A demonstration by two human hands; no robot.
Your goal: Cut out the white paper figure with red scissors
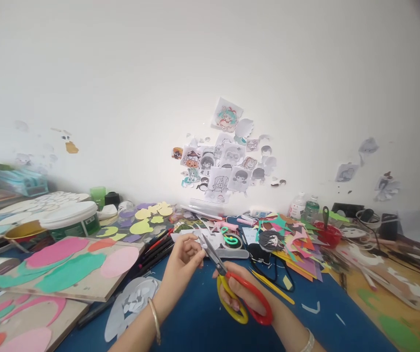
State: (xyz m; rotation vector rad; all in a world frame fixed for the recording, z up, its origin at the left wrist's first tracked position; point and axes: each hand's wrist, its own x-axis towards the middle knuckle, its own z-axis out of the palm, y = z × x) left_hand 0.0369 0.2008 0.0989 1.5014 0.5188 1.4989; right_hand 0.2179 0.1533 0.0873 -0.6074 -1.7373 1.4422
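Note:
My right hand [237,288] grips a pair of scissors [221,268] with one red and one yellow handle loop. The blades point up and to the left, slightly apart, close to the fingers of my left hand [187,256]. Those fingers are curled together as in a pinch; a bit of white shows by their tips, but I cannot tell whether it is held or lies behind. Under my left wrist, white paper scraps [136,300] lie on the blue table cover [191,313]. Beyond the hands are white paper [212,237] and a green-handled pair of scissors [230,237].
Boards with coloured paper shapes [71,271] and a white-lidded tub [69,217] stand at left. Dark pens [155,252] lie beside them. Coloured paper scraps [301,244], a yellow pencil-like stick [272,286] and a red bowl [327,234] sit at right. Drawings [232,154] hang on the wall.

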